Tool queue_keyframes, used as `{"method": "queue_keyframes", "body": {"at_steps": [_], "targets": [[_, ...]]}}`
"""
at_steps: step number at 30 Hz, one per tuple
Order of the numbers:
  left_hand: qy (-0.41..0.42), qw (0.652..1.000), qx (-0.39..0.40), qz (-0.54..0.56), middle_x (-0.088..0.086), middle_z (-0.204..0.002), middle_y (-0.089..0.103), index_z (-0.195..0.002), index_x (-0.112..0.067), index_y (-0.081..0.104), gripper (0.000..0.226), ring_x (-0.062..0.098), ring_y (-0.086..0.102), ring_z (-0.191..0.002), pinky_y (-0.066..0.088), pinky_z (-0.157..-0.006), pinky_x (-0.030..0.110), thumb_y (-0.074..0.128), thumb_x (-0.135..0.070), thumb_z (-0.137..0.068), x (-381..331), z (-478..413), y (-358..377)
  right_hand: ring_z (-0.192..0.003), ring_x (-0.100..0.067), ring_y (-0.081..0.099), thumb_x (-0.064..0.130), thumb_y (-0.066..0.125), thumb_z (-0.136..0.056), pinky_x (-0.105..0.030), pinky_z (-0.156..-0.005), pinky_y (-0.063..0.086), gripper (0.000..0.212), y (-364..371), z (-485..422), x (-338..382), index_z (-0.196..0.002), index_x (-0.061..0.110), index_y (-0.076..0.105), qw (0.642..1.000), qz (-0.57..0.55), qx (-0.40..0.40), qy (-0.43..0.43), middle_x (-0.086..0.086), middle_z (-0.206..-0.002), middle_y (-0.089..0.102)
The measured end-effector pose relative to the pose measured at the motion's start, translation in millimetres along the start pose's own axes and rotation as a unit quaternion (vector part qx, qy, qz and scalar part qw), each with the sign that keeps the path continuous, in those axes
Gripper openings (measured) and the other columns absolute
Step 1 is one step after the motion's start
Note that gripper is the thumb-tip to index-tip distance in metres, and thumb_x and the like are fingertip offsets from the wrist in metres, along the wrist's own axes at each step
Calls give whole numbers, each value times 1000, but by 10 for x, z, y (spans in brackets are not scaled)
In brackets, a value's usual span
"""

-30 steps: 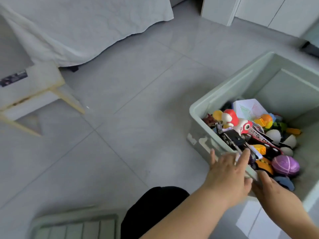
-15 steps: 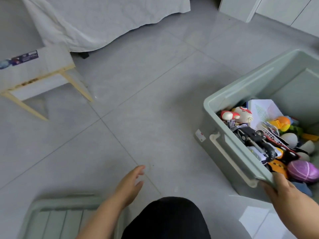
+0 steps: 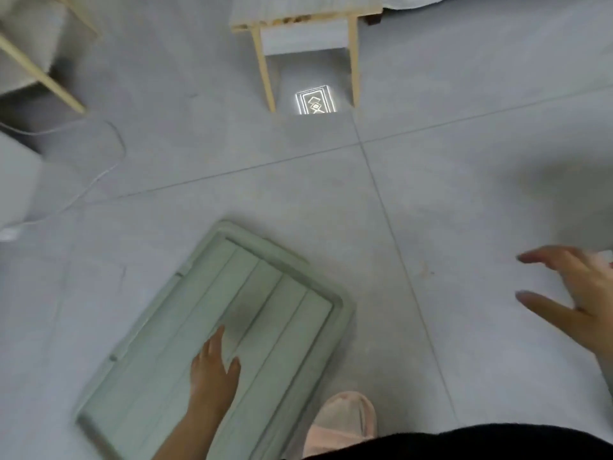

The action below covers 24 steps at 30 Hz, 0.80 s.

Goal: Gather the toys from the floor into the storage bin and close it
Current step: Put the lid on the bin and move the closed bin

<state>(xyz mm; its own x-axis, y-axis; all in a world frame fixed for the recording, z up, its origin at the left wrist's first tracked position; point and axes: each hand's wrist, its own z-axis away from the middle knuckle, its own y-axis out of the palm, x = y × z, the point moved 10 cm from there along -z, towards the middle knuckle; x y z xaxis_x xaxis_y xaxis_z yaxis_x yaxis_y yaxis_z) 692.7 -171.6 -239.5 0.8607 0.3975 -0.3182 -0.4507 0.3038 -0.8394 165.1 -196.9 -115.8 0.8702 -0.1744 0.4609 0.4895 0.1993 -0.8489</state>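
The pale green bin lid (image 3: 265, 293) lies flat on the grey tiled floor at lower left, ribbed side up. My left hand (image 3: 212, 366) reaches over the lid with straight fingers, holding nothing. My right hand (image 3: 577, 290) hangs at the right edge with spread fingers, empty and above the bare floor. The storage bin and its toys are out of view.
A small wooden-legged white table (image 3: 308, 24) stands at top centre, with a bright reflection on the tile beneath it. Another wooden leg (image 3: 39, 74) and a white cable (image 3: 99, 171) are at upper left. My pink slipper (image 3: 341, 423) is beside the lid's near right edge.
The view has swung left, away from the bin. My left hand moved over the lid, and my right hand let go of the bin's rim.
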Motion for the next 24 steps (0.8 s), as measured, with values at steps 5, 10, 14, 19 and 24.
{"method": "queue_keyframes", "body": {"at_steps": [5,10,14,19,24], "targets": [[-248,956,-151,46,20,-155,16,-149,-7,12,83,37,15,-142,10,-114,47,63,-25,-86,1281,624,-298,-119,-4,47,75,50,-61,-26,-100,37,53,1084,-666,1166,-109,56,39,955,-4,295,-31,20,-124,44],[-432,886,-116,122,31,-145,27,-140,7,24,108,44,29,-133,22,-110,54,36,-75,-72,2231,1199,225,-136,-14,34,43,47,-92,-27,-111,26,63,1861,-986,1450,-146,25,18,902,140,409,-14,4,-151,26],[-522,808,-157,224,41,-128,41,-125,17,39,90,51,44,-117,35,-100,52,65,-53,-76,2268,1487,385,-131,-22,41,33,50,-93,-30,-107,31,60,2311,-1103,1580,-144,13,25,908,117,401,-6,-6,-148,35],[-565,771,-133,263,35,-134,37,-134,7,38,61,48,39,-121,30,-105,47,60,-27,-89,2412,1466,446,-104,-30,52,33,53,-92,-33,-85,43,49,2642,-1115,1694,-130,5,41,935,0,351,49,-16,-129,47],[-500,808,-166,265,30,-130,46,-134,-1,46,54,45,47,-116,36,-106,48,64,-16,-86,2530,1241,199,-98,-34,51,40,55,-88,-43,-90,47,49,2576,-1108,1508,-125,8,44,946,-45,302,110,-15,-121,39]]}}
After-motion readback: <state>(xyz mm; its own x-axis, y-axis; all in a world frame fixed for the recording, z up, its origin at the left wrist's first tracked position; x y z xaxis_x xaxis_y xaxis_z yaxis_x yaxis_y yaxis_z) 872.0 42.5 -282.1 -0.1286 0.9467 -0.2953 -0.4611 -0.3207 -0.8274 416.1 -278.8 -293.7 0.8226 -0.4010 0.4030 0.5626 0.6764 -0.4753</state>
